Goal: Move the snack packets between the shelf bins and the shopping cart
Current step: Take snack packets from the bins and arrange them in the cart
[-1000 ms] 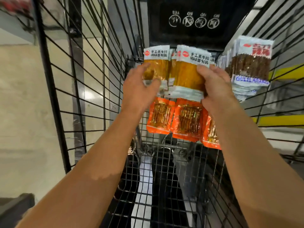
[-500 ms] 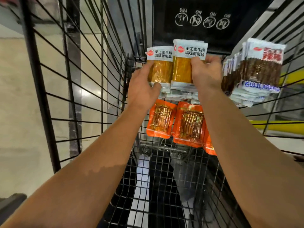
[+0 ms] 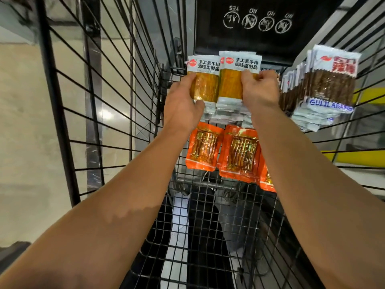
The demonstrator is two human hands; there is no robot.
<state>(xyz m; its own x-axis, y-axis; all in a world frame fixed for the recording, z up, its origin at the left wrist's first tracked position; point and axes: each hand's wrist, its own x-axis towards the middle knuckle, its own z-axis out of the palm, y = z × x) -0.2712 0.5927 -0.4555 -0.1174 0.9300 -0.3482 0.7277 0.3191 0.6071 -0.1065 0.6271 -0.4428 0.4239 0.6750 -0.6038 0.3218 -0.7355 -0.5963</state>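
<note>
Both my arms reach into the black wire shopping cart (image 3: pixel 116 113). My left hand (image 3: pixel 181 107) grips a stack of yellow snack packets (image 3: pixel 205 84) with white tops. Beside it, my right hand (image 3: pixel 259 92) grips a second stack of the same yellow packets (image 3: pixel 231 84). The two stacks stand side by side against the cart's far end. Below them lie orange snack packets (image 3: pixel 239 155) on the cart floor. A stack of brown-and-white packets (image 3: pixel 329 84) leans on the right cart wall.
The black child-seat flap (image 3: pixel 260 38) with white printed symbols closes the cart's far end. Wire walls rise on both sides. The mesh floor (image 3: pixel 208 236) lies under my forearms, with a light floor (image 3: pixel 20 122) showing outside on the left.
Both hands have moved the yellow packet stacks up and farther toward the cart's far end, and set them more upright side by side. The orange packets stay where they were.
</note>
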